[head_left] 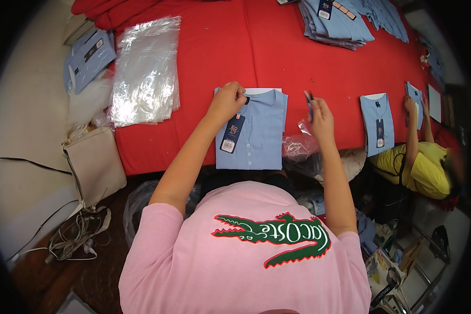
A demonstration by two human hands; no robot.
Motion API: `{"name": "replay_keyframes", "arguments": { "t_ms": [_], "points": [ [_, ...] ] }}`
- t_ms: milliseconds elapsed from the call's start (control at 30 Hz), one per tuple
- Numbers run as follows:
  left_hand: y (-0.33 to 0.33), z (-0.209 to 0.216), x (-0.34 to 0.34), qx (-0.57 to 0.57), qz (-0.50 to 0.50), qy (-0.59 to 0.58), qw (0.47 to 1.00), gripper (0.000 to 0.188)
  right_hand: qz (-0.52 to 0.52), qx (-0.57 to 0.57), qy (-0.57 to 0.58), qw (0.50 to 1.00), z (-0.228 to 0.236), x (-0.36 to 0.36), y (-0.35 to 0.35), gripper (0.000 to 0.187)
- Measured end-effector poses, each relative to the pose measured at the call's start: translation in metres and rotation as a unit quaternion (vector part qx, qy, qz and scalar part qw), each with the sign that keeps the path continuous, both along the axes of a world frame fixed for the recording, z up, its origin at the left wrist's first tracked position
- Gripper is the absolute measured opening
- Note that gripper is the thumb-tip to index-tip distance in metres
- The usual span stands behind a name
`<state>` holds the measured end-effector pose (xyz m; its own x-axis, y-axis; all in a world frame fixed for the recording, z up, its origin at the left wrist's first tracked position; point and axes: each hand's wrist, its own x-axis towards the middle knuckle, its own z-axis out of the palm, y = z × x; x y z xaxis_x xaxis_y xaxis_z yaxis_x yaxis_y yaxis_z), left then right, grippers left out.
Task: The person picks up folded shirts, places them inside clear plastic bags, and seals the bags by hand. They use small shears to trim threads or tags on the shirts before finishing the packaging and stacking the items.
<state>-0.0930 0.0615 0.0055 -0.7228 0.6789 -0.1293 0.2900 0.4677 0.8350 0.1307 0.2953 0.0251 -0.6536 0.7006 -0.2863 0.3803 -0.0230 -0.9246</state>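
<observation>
- Now, head view: the left hand (226, 101) pinches the collar of a folded light-blue shirt (256, 133) lying on the red table (277, 47), at 12 o'clock from the person.
- At 1 o'clock, the right hand (321, 116) grips a small dark tool (309, 98), with crumpled clear film (297, 144) just beneath.
- A dark hang tag (231, 134) dangles from the collar, so tagging seems underway; bringing the tool to the collar looks next.
- Clear bags (146, 70) lie at 10 o'clock.

There is only one view. The camera sits up on a head and looks straight down, close above a pink shirt (246, 256) at 6 o'clock. The red bench (277, 57) fills the top, toward 12 o'clock. The round lens bends the edges and darkens the corners.
</observation>
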Motion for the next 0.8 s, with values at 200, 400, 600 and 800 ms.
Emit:
{"name": "replay_keyframes", "arguments": {
  "t_ms": [200,400,600,800],
  "points": [
    [0.002,0.003,0.008,-0.023,-0.072,0.167,0.983,0.021,0.13,-0.005,-0.04,0.991,0.007,-0.058,-0.045,0.029],
    [0.004,-0.004,0.023,-0.033,-0.028,0.224,0.974,0.02,0.225,0.107,-0.143,0.958,-0.003,-0.084,-0.065,0.037],
    [-0.007,-0.004,0.005,0.05,0.003,0.05,0.997,0.021,0.164,0.03,-0.09,0.982,-0.034,-0.083,-0.055,0.035],
    [-0.003,0.013,0.022,-0.027,-0.023,0.164,0.986,0.019,0.173,0.057,-0.084,0.98,-0.029,-0.08,-0.056,0.036]
  ]
}}
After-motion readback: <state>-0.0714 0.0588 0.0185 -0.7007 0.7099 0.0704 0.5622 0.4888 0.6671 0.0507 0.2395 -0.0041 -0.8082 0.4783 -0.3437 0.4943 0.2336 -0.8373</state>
